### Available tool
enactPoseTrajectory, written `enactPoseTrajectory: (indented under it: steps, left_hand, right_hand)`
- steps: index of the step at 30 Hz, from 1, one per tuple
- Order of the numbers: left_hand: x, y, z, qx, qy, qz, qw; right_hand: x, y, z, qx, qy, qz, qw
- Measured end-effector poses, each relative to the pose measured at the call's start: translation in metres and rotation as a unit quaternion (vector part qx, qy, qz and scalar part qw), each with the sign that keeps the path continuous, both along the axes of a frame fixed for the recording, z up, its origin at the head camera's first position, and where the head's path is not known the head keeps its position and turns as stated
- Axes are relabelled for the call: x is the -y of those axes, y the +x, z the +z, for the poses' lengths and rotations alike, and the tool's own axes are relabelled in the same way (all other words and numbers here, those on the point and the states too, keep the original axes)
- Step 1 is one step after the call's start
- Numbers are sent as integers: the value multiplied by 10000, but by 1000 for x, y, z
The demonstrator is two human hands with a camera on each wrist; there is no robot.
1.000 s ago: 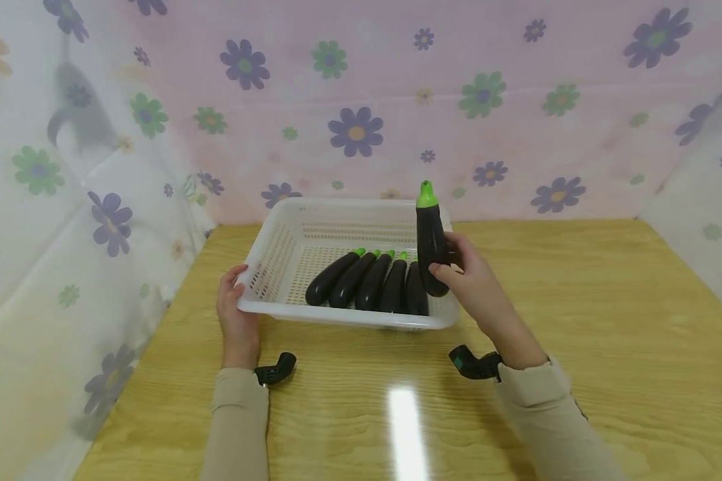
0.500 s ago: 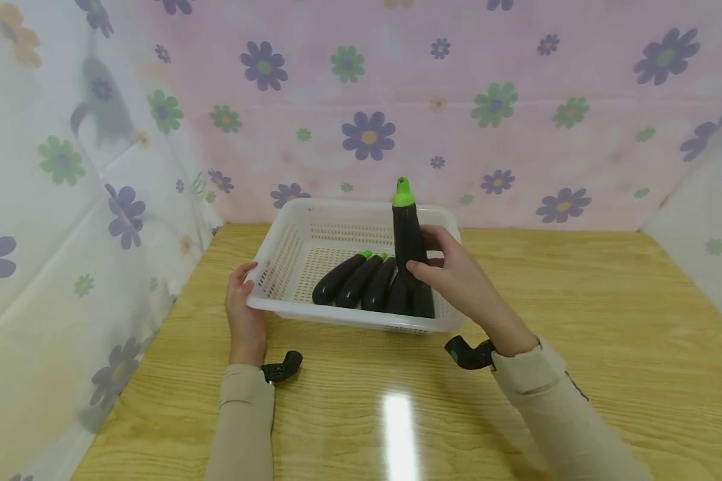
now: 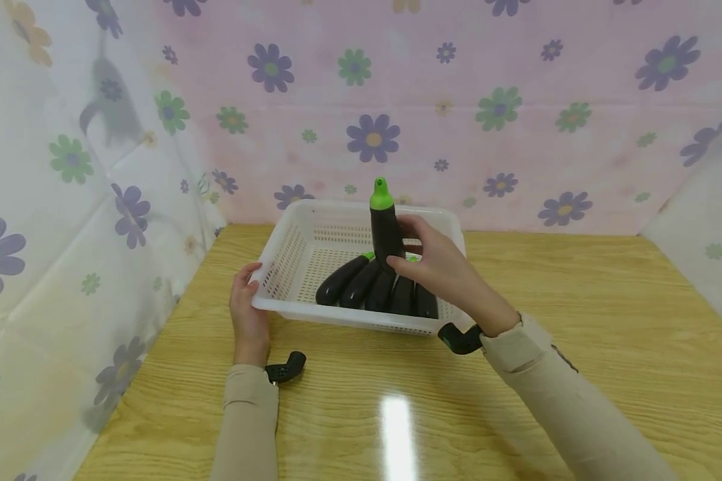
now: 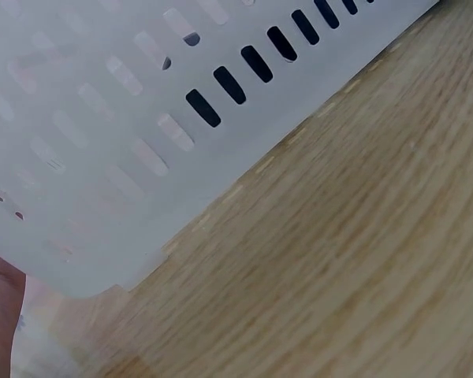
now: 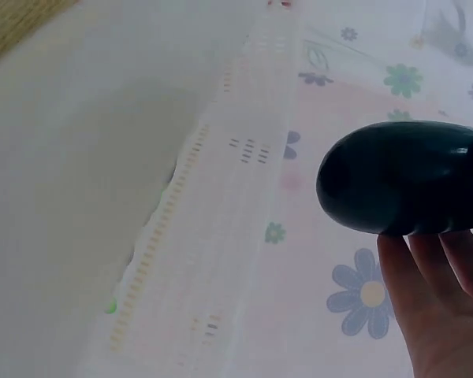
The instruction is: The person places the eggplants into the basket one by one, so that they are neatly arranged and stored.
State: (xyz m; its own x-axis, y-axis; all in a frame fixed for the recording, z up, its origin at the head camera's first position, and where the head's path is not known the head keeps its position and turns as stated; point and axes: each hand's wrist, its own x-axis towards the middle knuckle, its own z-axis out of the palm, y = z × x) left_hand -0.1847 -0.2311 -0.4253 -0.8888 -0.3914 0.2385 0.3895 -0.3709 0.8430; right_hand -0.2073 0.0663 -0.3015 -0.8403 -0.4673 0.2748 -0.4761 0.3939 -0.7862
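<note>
My right hand (image 3: 430, 260) grips an eggplant (image 3: 386, 230), thumb on the near side and fingers behind. It stands almost upright above the white plastic basket (image 3: 337, 312), green cap at the top. In the right wrist view the eggplant's (image 5: 394, 177) rounded dark end hangs free, with fingers (image 5: 433, 291) along its side. Several more eggplants (image 3: 339, 280) lie side by side in the basket's middle and right; the held one and my hand cover some of their caps. My left hand (image 3: 251, 321) holds the basket by its front left corner, fingers over the rim.
The basket stands on a wood-grain table (image 3: 553, 321), near its back edge. Behind hangs a pink flowered cloth (image 3: 313, 100), with a white flowered cloth (image 3: 90, 220) at the left. Each wrist carries a small black camera mount (image 3: 287, 367).
My right hand has carried the eggplant leftward, from the basket's right side to above its middle. My left hand has stayed on the corner. The head view has shifted slightly.
</note>
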Motion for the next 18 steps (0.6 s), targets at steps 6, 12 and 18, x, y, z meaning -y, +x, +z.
enactPoseTrajectory:
  steps: [6,12,18]
  left_hand:
    - [1,-2,0,-97,3,-16,10000]
    - [2,-2,-1,-58,-83,26,9999]
    - [4,-2,-6,36,-224,87,9997]
  right_hand:
    - [6,-5,6,-154,302,69,9994]
    - [13,-14,11,235,407,72,9989]
    - [21,-29,10,411,765,-107,9962]
